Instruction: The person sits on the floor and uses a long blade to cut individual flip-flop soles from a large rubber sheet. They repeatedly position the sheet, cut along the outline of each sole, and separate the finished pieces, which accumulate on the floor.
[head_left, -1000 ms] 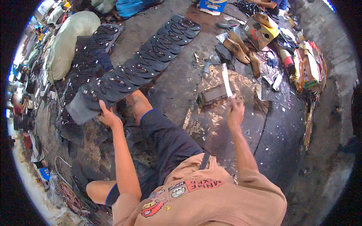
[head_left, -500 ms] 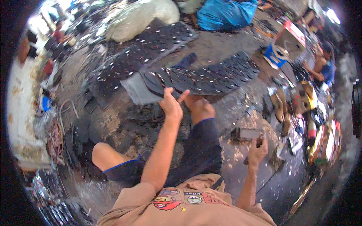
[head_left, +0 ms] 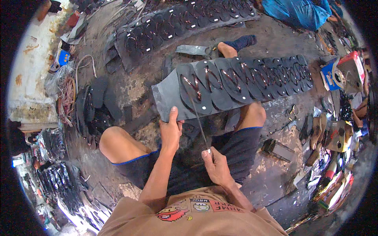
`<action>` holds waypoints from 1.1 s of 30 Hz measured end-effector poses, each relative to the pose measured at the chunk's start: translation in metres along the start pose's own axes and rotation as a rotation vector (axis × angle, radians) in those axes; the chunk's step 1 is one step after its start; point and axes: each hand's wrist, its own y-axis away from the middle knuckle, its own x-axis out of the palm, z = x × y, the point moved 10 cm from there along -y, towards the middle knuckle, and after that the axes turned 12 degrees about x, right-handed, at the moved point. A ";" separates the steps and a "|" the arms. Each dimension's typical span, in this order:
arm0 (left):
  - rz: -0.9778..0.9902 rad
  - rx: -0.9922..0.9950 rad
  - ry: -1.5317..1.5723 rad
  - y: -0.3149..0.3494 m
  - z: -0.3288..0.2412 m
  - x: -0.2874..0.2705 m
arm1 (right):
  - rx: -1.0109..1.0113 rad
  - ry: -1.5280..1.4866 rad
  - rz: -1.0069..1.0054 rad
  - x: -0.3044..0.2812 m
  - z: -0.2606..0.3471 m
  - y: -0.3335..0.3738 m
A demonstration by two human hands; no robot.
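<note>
My left hand (head_left: 170,133) grips the near left corner of a grey rubber sheet (head_left: 163,96), thumb on top and fingers beneath. A row of black flip-flops (head_left: 197,92) with shiny brown straps lies on that sheet, each with a small white dot. The sheet rests across my right knee and slants away to the right. My right hand (head_left: 217,167) is closed round the lower end of a long, thin knife (head_left: 201,128); its handle is mostly hidden in the fingers. The blade points up and away, its upper part over the leftmost flip-flop; whether it touches cannot be told.
Another sheet of flip-flops (head_left: 157,33) lies on the floor ahead. Dark rubber offcuts (head_left: 96,98) are heaped at the left. Right of my knee are scissors (head_left: 293,112) and a rectangular block (head_left: 278,150). Farther right stands a red-and-white box (head_left: 354,69); a blue bag (head_left: 301,13) lies beyond.
My right hand has come left from beside the block to the sheet, bringing the knife. My left hand has shifted onto the sheet's near corner. The view has tilted and turned left.
</note>
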 end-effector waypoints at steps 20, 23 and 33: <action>0.134 -0.151 0.226 0.022 -0.012 0.014 | -0.271 0.478 -0.224 0.063 0.033 -0.159; 0.129 -0.137 0.205 0.026 -0.019 0.004 | -0.289 0.701 -0.139 0.074 0.048 -0.193; -0.186 -0.162 0.719 -0.027 0.036 -0.046 | -0.099 -0.088 0.514 0.082 0.159 -0.143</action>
